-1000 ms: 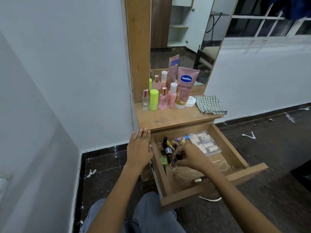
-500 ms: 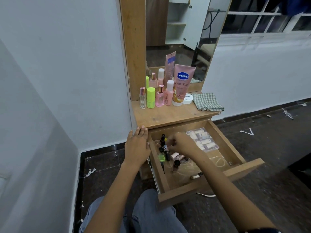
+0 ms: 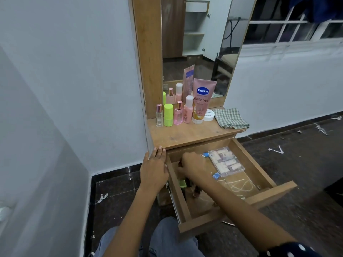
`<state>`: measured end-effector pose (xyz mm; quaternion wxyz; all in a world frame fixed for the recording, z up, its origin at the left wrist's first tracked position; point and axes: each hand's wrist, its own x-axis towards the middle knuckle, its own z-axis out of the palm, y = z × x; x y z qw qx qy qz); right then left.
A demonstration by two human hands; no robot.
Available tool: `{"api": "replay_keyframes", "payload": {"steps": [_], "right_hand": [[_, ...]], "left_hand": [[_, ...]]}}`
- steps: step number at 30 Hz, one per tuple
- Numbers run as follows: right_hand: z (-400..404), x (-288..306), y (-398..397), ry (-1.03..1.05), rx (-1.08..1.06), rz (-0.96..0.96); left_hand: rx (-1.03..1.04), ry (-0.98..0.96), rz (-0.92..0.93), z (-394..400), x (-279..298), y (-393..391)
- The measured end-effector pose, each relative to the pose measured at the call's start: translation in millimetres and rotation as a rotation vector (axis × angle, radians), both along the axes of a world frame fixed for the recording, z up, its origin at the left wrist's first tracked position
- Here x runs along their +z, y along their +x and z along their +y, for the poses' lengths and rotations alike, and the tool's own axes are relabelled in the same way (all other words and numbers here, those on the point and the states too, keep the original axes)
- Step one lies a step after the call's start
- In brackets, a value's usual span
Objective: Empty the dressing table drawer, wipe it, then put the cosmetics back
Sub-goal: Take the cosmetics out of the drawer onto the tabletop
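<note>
**Right hand deep in the open drawer, left hand steadying its side**

The drawer (image 3: 267,196) stands pulled out in the lower centre of the frame; the right hand (image 3: 193,166) reaches into its rear left corner, fingers curled down among small dark bottles (image 3: 195,191) (what they have hold of, if anything, I cannot tell, since the hand covers them); the left hand (image 3: 154,172) lies flat with straight fingers against the drawer's left wall, fingertips touching the counter (image 3: 187,135) edge, holding nothing. Inside the drawer, a clear packet of small rolls (image 3: 225,161) lies toward the back right; a small blue item (image 3: 215,176) sits just beside the packet's near corner, and a green item (image 3: 182,183) lies near the left wall. On the counter above, at mid-frame, cosmetics stand in a row before the mirror (image 3: 200,43): a clear perfume bottle (image 3: 159,115), a lime-green container (image 3: 168,115), a pink perfume bottle (image 3: 178,113), a pink bottle with white cap (image 3: 188,110), a Vaseline tube (image 3: 201,101) and a white jar (image 3: 208,115); a checked cloth (image 3: 231,118) lies folded to their right.
</note>
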<state>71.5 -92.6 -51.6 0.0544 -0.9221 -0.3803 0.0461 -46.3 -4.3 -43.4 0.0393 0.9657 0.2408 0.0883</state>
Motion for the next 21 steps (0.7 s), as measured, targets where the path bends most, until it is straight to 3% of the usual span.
{"api": "replay_keyframes", "payload": {"steps": [4,7,15,21], "right_hand": [[-11,45,14,0.368,-0.084,0.170],[9,63,28,0.594,-0.010,0.207],[77,45,42,0.715,0.011,0.092],[84,22,37,0.896,-0.095,0.176]], "left_hand": [[0.005,0.009,-0.004,-1,-2,1],[0.004,0.009,0.004,-2,-1,0],[0.001,-0.007,-0.002,-2,0,0],[-0.004,-0.019,-0.019,-2,-1,1]]}}
